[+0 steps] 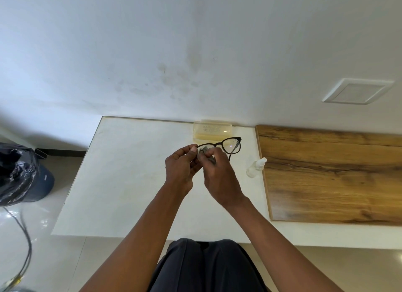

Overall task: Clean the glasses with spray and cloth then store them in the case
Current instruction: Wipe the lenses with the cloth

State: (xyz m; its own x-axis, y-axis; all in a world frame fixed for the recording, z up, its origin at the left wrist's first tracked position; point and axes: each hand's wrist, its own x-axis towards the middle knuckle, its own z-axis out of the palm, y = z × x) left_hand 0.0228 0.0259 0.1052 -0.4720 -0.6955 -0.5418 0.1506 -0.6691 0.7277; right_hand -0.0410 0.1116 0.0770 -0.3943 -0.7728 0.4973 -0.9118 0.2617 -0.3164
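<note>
Both forearms are bare — no sleeves, watch or rings show on the left hand (181, 168) or right hand (219, 178). Below the hands, dark navy trousers (206, 267) cover the lap — plain, softly creased fabric.

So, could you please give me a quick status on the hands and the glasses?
Left hand grips glasses by the frame. Right hand pinches cloth on one lens. Case open behind, spray bottle to the right; nothing in the way.
</note>
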